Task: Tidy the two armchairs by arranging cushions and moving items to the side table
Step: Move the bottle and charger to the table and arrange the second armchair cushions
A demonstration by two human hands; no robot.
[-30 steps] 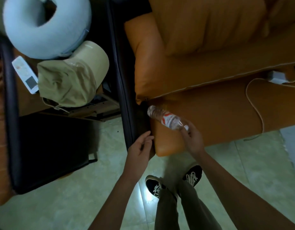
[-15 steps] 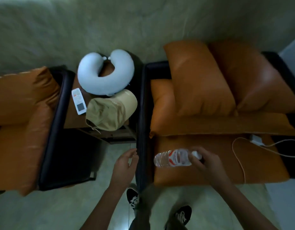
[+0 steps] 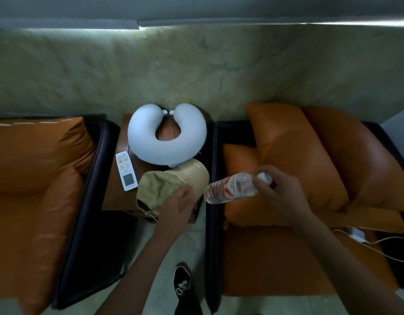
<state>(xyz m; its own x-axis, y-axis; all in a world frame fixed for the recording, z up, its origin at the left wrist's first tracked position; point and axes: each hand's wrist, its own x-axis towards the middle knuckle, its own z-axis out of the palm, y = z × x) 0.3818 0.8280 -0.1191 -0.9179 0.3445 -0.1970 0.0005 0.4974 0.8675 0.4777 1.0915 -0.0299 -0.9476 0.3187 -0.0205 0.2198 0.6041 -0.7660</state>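
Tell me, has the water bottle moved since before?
Yes. In the right hand, the water bottle went left, from the armchair seat to over its black armrest, nearing the side table.

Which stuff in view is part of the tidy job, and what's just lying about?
Job: water bottle in right hand; tan cap under left hand; side table; neck pillow; remote; orange cushions; charger.
Idle: shoe; floor; wall.

Left armchair (image 3: 37,178) and right armchair (image 3: 264,264) were upholstered in smooth orange leather-look hide with a soft sheen; their frames (image 3: 87,201) glossy black; cushion (image 3: 294,160) the same, lightly creased; side table (image 3: 115,198) was polished brown wood; neck pillow (image 3: 151,142), pale matt fabric; cap (image 3: 160,185), crumpled khaki cloth; remote (image 3: 126,171), smooth white plastic; water bottle (image 3: 230,188), clear ribbed plastic; wall (image 3: 196,71) looked rough.
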